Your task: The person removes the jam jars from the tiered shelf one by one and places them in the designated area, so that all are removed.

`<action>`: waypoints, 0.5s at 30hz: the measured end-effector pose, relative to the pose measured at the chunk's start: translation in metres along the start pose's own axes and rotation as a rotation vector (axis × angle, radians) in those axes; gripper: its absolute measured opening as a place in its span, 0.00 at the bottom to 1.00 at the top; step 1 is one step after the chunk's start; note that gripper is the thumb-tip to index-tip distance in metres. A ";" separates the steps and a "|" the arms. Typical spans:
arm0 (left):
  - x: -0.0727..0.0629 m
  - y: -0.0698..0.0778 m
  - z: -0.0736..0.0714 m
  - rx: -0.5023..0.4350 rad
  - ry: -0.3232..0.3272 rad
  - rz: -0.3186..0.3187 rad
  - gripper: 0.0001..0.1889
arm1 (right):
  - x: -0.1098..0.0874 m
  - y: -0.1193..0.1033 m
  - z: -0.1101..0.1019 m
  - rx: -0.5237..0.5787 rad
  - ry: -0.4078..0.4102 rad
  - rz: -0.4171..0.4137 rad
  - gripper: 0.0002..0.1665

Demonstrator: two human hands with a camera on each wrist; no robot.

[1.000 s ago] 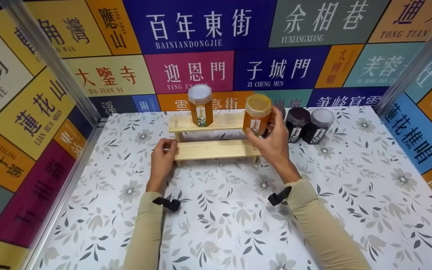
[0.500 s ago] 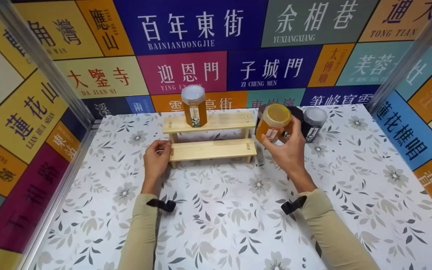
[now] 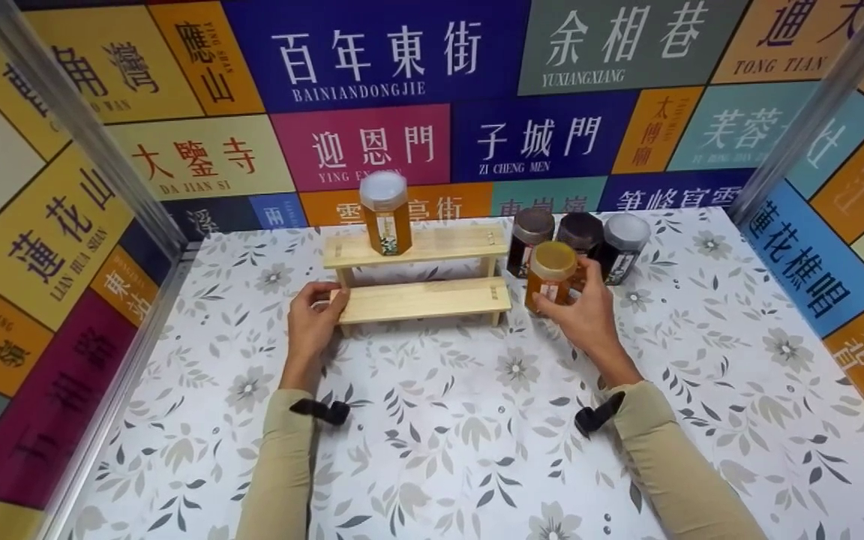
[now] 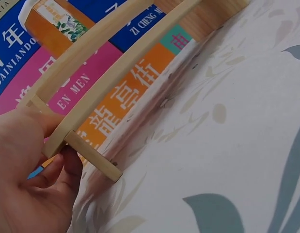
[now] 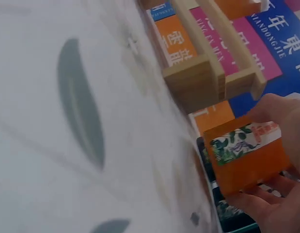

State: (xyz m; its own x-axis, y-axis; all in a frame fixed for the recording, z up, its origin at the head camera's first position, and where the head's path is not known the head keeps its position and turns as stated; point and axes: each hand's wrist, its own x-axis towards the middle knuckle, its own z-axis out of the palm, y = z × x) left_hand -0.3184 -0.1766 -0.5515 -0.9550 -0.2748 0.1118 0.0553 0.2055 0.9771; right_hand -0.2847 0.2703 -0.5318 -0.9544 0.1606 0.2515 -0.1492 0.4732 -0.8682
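Note:
My left hand [image 3: 315, 315] pinches the left end of the lower plank of a two-tier wooden display stand [image 3: 421, 300]; in the left wrist view its fingers curl under the plank beside a leg. With my right hand [image 3: 588, 311] I grip an amber honey jar [image 3: 550, 274] with a yellow lid, upright, right of the stand and in front of the dark jars. In the right wrist view thumb and fingers span the jar's labelled side [image 5: 246, 150]. Whether its base touches the table cannot be told. A second amber jar [image 3: 385, 217], white-lidded, stands on the upper plank.
Behind the held jar stand a dark jar [image 3: 529, 236] on the left, another dark jar [image 3: 579, 232] in the middle and a white-lidded dark jar [image 3: 625, 244] on the right. The table wears a leaf-patterned cloth [image 3: 432, 450]. Printed panels [image 3: 372, 56] wall in the back and sides.
The yellow-lidded honey jar has moved in my right hand from the stand's upper right end, rightward, then down and nearer in front of the dark jars. My left hand stays on the stand.

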 end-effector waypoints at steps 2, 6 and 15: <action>0.000 0.000 0.000 -0.023 -0.018 -0.006 0.16 | 0.002 0.004 -0.001 -0.009 -0.032 0.031 0.55; 0.002 0.001 -0.001 -0.043 -0.042 -0.027 0.19 | 0.004 0.007 -0.003 -0.010 -0.054 0.028 0.55; 0.001 0.000 -0.003 -0.041 -0.046 -0.084 0.22 | 0.005 0.010 0.000 -0.001 -0.034 0.000 0.51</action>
State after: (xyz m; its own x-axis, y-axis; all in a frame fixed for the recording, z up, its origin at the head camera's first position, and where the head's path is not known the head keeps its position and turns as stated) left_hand -0.3184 -0.1791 -0.5506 -0.9690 -0.2462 0.0216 -0.0147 0.1446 0.9894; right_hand -0.2906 0.2761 -0.5393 -0.9629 0.1309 0.2362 -0.1485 0.4739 -0.8680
